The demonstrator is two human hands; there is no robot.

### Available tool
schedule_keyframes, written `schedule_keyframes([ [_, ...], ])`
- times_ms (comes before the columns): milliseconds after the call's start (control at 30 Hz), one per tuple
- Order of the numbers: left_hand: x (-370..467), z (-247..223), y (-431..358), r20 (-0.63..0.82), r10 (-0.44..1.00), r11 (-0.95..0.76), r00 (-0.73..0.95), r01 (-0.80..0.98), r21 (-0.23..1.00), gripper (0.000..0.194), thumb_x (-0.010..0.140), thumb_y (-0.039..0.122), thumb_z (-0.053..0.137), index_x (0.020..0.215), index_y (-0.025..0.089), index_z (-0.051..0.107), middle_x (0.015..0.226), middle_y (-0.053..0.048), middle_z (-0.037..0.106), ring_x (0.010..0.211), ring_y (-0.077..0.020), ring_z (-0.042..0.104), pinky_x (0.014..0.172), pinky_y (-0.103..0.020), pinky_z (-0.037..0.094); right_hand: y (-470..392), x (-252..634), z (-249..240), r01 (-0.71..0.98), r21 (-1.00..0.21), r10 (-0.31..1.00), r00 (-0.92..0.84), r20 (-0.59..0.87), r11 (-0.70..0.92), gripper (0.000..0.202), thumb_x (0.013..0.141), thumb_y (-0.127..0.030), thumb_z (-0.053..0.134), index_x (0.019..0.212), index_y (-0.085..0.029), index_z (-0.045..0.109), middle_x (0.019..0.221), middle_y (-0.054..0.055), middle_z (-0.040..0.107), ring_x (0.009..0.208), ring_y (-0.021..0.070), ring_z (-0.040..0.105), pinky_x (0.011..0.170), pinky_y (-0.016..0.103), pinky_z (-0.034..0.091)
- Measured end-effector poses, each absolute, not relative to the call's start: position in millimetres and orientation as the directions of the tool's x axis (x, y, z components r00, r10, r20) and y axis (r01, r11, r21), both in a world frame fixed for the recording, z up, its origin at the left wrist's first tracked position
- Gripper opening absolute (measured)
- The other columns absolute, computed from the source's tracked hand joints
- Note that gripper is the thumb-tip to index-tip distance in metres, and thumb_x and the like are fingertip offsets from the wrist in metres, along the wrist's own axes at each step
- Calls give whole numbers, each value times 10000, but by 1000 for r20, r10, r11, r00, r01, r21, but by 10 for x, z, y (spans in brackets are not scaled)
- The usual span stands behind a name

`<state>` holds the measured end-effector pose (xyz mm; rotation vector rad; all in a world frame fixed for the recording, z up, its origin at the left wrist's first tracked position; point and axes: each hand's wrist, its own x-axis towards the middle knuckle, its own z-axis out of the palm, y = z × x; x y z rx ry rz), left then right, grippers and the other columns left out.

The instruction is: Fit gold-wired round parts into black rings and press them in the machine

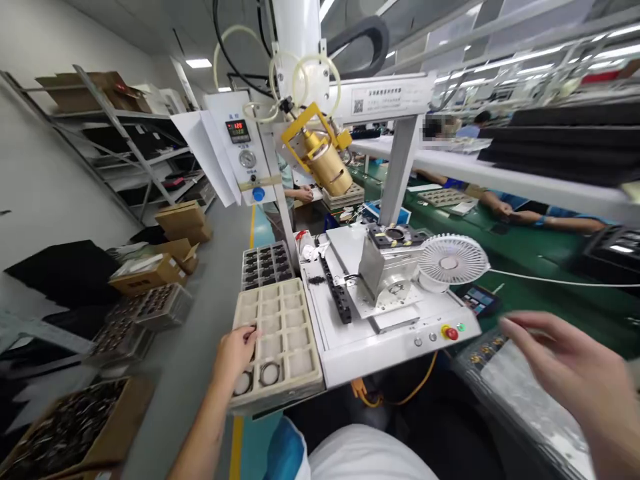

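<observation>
My left hand [237, 352] is over the left side of a cream compartment tray [310, 343], its thumb and fingers pinched on a thin dark-edged ring, mostly hidden by the fingers. Two round dark-rimmed rings, one of them a ring [270, 374] in the front row, lie in compartments nearest me. At the far right my right hand [565, 367] hangs, slightly blurred, fingers stretched loosely leftward with nothing visible in them. Below it is a tray with gold-coloured parts [483, 352] and a clear plastic sheet [530, 393].
A white bench machine [350, 357] with a red stop button [451, 333] stands ahead. It carries a metal fixture [387, 267], a white fan [450, 261] and a tilted brass-coloured head [330, 170] above. A tray of black parts [267, 263] sits behind the cream tray. Co-workers' arms rest on the green bench.
</observation>
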<state>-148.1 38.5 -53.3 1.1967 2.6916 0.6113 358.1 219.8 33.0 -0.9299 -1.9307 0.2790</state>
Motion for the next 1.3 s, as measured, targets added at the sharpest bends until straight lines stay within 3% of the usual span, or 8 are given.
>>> schedule_keyframes([
  [200,-1384,-387,336,198,789,393,-582,726,565,305,899,440,556,871,221,767,927,-89,831,837,-281,785,740,-317,597,3283,2579,1164,354,-271,439,-598,670,895,141,904,-301,663,1002,-216,719,1136,107,737,1097,308,690,980,485,564],
  [433,-807,353,830,594,787,-142,-170,886,442,233,959,395,601,871,228,736,1233,-101,758,1118,-279,739,965,-416,603,3867,2097,1472,350,-293,427,-865,264,890,271,796,-160,697,1053,-223,757,1029,32,776,909,233,730,829,338,575],
  [567,-367,809,1655,715,695,-437,73,832,341,168,971,276,604,873,203,720,1195,-128,766,1092,-261,749,1001,-424,586,3814,2194,1306,262,-412,451,-755,476,873,278,816,-206,700,1093,-200,717,1073,63,763,976,240,719,907,371,570],
  [800,299,1164,2927,585,771,-486,253,827,284,214,959,204,552,816,196,710,981,-87,788,988,-247,740,935,-390,572,3234,2881,591,176,-669,682,-343,646,722,317,902,-337,698,1183,-194,671,1153,117,723,1026,261,695,936,428,578],
  [900,379,1132,2955,533,786,-508,312,819,268,240,989,332,560,872,196,720,927,-80,774,944,-253,736,905,-392,580,2876,3352,96,222,-800,825,-259,502,557,320,897,-398,710,1167,-228,680,1164,114,723,1036,282,696,954,457,576],
  [1033,305,1025,2852,487,797,-504,357,837,212,621,816,628,753,1209,150,690,1385,-201,668,1355,-372,590,1152,-521,468,2621,3795,-658,244,-955,980,-143,138,170,520,808,-490,746,1210,-181,630,1087,141,734,981,295,715,836,407,605],
  [1167,207,1016,2875,429,815,-515,389,826,229,703,801,656,753,1296,165,661,1511,-211,577,1446,-371,511,1227,-558,382,2658,3820,-1187,401,-913,975,-163,-154,-77,865,788,-426,678,1524,-63,402,855,61,715,748,234,681,711,358,555],
  [1300,119,991,2641,426,823,-521,376,799,300,715,863,586,723,1437,182,584,1632,-196,444,1543,-356,381,1264,-570,309,2728,3683,-1348,608,-792,962,-180,-206,-56,858,829,-341,603,1599,-75,336,812,26,704,749,240,679,741,366,514],
])
